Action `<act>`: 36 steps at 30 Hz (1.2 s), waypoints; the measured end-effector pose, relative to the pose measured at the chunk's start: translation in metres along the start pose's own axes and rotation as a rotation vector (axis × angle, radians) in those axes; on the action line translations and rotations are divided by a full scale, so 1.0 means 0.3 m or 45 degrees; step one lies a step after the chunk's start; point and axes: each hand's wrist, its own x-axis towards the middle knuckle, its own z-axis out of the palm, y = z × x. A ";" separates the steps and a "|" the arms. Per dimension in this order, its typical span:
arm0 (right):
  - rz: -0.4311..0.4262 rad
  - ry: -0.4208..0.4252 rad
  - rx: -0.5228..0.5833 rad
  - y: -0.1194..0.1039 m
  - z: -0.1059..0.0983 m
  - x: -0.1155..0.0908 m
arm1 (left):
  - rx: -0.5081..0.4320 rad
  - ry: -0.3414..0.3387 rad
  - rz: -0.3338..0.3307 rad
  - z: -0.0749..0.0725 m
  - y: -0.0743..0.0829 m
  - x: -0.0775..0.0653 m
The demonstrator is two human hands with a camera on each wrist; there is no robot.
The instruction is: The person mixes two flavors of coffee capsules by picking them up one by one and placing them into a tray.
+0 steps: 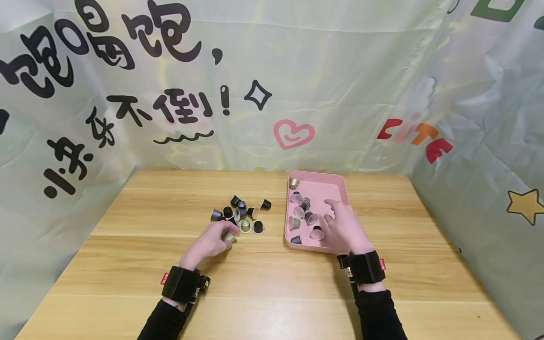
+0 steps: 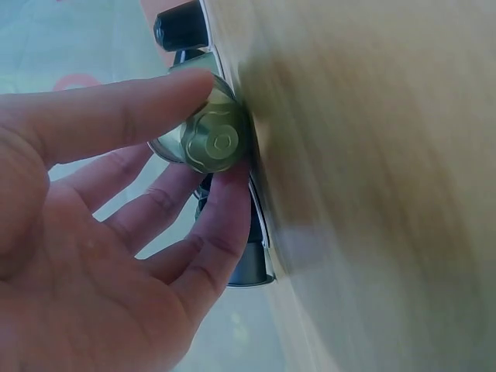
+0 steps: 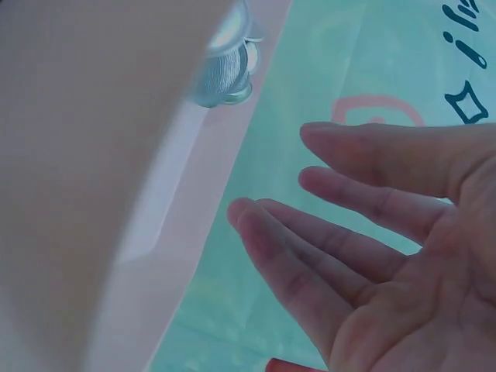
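Between thumb and fingers, my left hand (image 1: 214, 240) pinches a pale gold coffee capsule (image 2: 215, 139) at the near edge of a loose group of capsules. Close around it on the table are a green-topped capsule (image 1: 245, 225), a black capsule (image 1: 258, 227) and several more dark ones. My right hand (image 1: 343, 228) hovers over the right side of a pink tray (image 1: 323, 178), fingers spread and nothing in them. Along the tray's left half lie several capsules, among them a gold one (image 1: 293, 182), a dark-based one (image 1: 317, 233) and a blue one (image 1: 296, 240).
Both the capsule group and the tray stand on a wooden table (image 1: 272, 293). A printed fabric backdrop (image 1: 340, 85) rises behind the table's far edge and along its sides. A black capsule (image 1: 266, 204) lies between the group and the tray.
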 end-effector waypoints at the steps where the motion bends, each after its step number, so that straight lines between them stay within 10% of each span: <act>1: -0.009 0.009 0.005 0.001 -0.005 0.001 | 0.000 -0.002 -0.006 0.000 0.000 -0.001; 36: 0.021 0.112 0.025 0.033 -0.083 -0.004 | -0.283 0.062 -0.018 0.001 0.025 0.018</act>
